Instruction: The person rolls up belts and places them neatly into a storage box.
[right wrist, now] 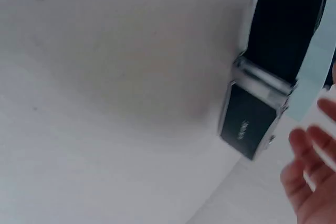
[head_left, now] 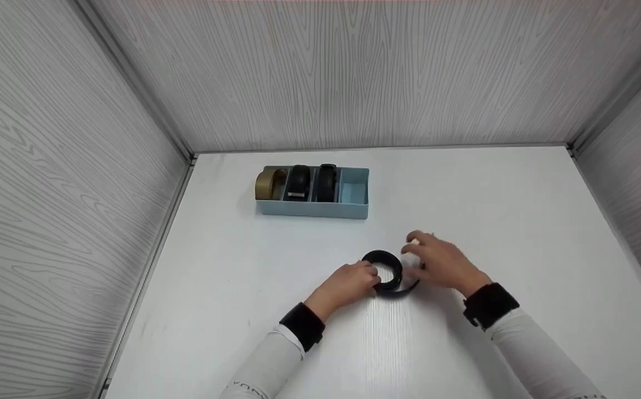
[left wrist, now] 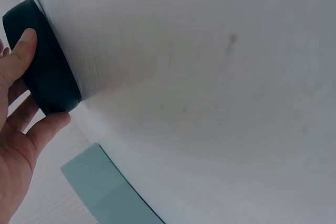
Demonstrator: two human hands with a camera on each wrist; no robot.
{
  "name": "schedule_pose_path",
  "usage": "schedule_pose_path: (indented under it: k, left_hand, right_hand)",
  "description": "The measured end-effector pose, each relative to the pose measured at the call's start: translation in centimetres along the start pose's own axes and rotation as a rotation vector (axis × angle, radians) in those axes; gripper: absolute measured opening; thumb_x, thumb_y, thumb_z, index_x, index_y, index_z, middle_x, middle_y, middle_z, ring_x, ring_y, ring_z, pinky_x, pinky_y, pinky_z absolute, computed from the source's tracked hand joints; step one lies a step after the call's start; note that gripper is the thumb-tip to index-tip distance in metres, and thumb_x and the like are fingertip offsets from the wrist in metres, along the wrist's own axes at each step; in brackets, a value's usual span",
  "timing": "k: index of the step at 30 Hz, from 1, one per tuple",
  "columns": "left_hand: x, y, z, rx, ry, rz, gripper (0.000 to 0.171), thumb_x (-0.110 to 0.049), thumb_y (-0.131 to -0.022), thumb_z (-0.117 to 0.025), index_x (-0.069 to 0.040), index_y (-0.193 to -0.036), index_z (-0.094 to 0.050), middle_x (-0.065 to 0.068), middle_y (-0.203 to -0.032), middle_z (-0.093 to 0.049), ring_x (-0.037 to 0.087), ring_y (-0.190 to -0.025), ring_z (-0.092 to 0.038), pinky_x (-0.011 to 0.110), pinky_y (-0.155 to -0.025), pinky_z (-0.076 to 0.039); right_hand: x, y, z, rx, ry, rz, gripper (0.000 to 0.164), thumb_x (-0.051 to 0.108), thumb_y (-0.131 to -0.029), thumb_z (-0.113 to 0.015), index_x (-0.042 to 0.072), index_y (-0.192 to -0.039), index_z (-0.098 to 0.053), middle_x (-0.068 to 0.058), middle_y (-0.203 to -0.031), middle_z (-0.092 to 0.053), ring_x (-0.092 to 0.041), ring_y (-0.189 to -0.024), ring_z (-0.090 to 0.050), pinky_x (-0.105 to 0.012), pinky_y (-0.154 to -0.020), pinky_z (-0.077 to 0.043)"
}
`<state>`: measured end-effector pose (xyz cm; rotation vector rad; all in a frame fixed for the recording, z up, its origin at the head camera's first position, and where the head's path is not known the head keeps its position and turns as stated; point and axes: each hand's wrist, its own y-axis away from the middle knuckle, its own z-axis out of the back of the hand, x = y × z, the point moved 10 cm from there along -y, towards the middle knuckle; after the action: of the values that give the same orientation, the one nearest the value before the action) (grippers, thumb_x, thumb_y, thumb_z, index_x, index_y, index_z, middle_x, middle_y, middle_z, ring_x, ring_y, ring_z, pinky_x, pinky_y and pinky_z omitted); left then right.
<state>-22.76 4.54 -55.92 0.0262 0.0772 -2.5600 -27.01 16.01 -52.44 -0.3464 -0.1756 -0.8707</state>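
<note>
A black belt (head_left: 388,256) stands on its edge on the white table, rolled into a coil with a loose end curving out to the right. My left hand (head_left: 349,284) grips the coil from its left side; in the left wrist view the thumb lies against the outer face of the belt (left wrist: 50,66). Close to the loose end is my right hand (head_left: 442,263), its fingers loosely bent. The right wrist view has the silver-edged buckle (right wrist: 248,116) at the belt's end, with the right hand's fingertips (right wrist: 300,140) apart from it.
Behind the hands, left of centre, sits a light blue divided box (head_left: 312,209). It holds a brown coiled belt (head_left: 265,185) and two black coiled belts (head_left: 299,180), one per compartment; the rightmost compartment shows its floor. Wood-grain panels (head_left: 354,77) enclose the table.
</note>
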Motion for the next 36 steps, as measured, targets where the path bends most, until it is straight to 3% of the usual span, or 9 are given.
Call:
schedule_pose_path:
  k: [3,6,10,16,19,24,27,31,36]
  left_hand:
    - [0.0,0.0,0.0,-0.001,0.021,-0.021,0.017,-0.031,-0.086,-0.072,-0.018,-0.097,-0.075,-0.005,-0.099,-0.065,0.013,-0.098,-0.058,0.026,-0.07,-0.052]
    - [0.1,0.0,0.0,0.001,0.059,-0.04,0.016,-0.028,-0.086,-0.072,-0.018,-0.098,-0.075,-0.004,-0.1,-0.066,0.013,-0.099,-0.059,0.026,-0.073,-0.052]
    - [0.1,0.0,-0.1,0.014,0.104,-0.071,0.015,-0.025,-0.084,-0.074,-0.016,-0.095,-0.076,-0.003,-0.1,-0.067,0.014,-0.1,-0.059,0.024,-0.08,-0.049]
    - [-0.1,-0.1,0.2,0.0,0.034,-0.075,0.013,-0.023,-0.084,-0.075,-0.014,-0.094,-0.075,-0.001,-0.099,-0.067,0.013,-0.098,-0.061,0.027,-0.092,-0.046]
    - [-0.5,0.0,0.5,-0.034,-0.054,-0.038,0.015,-0.027,-0.084,-0.076,-0.015,-0.093,-0.074,-0.003,-0.097,-0.067,0.013,-0.094,-0.063,0.03,-0.091,-0.047]
    - [-1.1,0.1,0.5,-0.07,-0.156,0.03,0.022,-0.037,-0.082,-0.077,-0.018,-0.091,-0.074,-0.005,-0.092,-0.067,0.015,-0.084,-0.063,0.031,-0.071,-0.053]
    - [-0.8,0.0,0.5,-0.068,-0.137,0.049,0.019,-0.037,-0.081,-0.077,-0.019,-0.087,-0.074,-0.006,-0.086,-0.066,0.014,-0.078,-0.061,0.03,-0.062,-0.052]
    - [-0.4,0.0,0.4,-0.05,-0.062,0.058,0.02,-0.037,-0.079,-0.079,-0.018,-0.085,-0.074,-0.006,-0.084,-0.066,0.014,-0.077,-0.059,0.028,-0.058,-0.05]
    - [-0.3,0.0,0.3,-0.043,-0.044,0.041,0.022,-0.038,-0.078,-0.079,-0.017,-0.083,-0.074,-0.007,-0.085,-0.067,0.013,-0.08,-0.059,0.026,-0.062,-0.051]
  right_hand:
    - [3.7,0.3,-1.6,0.097,0.021,0.213,0.058,0.043,-0.072,-0.085,0.016,-0.121,-0.069,-0.011,-0.136,-0.052,-0.029,-0.113,-0.054,-0.049,-0.087,-0.048]
    - [5.1,0.6,-2.4,0.104,0.099,0.303,0.044,0.033,-0.072,-0.086,0.019,-0.112,-0.074,-0.009,-0.139,-0.052,-0.032,-0.123,-0.049,-0.051,-0.09,-0.047]
    - [5.0,0.6,-2.4,0.037,0.159,0.333,0.022,0.014,-0.072,-0.084,0.021,-0.092,-0.079,-0.003,-0.127,-0.062,-0.028,-0.111,-0.053,-0.046,-0.086,-0.047]
    - [5.7,0.6,-2.5,-0.02,0.201,0.4,0.018,0.011,-0.073,-0.081,0.02,-0.089,-0.079,0.001,-0.104,-0.065,-0.021,-0.082,-0.052,-0.034,-0.068,-0.047]
    - [6.0,0.9,-2.7,-0.024,0.207,0.395,0.018,0.012,-0.073,-0.082,0.019,-0.09,-0.078,0.002,-0.097,-0.061,-0.018,-0.077,-0.057,-0.031,-0.06,-0.049]
    - [6.4,1.2,-3.3,-0.03,0.162,0.361,0.02,0.021,-0.072,-0.083,0.014,-0.087,-0.072,0.003,-0.091,-0.056,-0.016,-0.069,-0.055,-0.029,-0.054,-0.048]
    - [6.5,1.4,-3.5,-0.044,0.115,0.36,0.023,0.022,-0.072,-0.083,0.013,-0.089,-0.07,0.003,-0.094,-0.056,-0.016,-0.07,-0.056,-0.029,-0.055,-0.048]
    - [6.0,1.4,-3.2,-0.035,0.047,0.315,0.032,0.012,-0.081,-0.078,0.009,-0.109,-0.064,-0.002,-0.11,-0.055,-0.015,-0.069,-0.056,-0.028,-0.058,-0.049]
    - [4.2,1.1,-3.0,0.015,-0.052,0.151,0.046,0.016,-0.084,-0.076,0.005,-0.118,-0.047,-0.003,-0.095,-0.05,-0.015,-0.057,-0.047,-0.028,-0.055,-0.045]
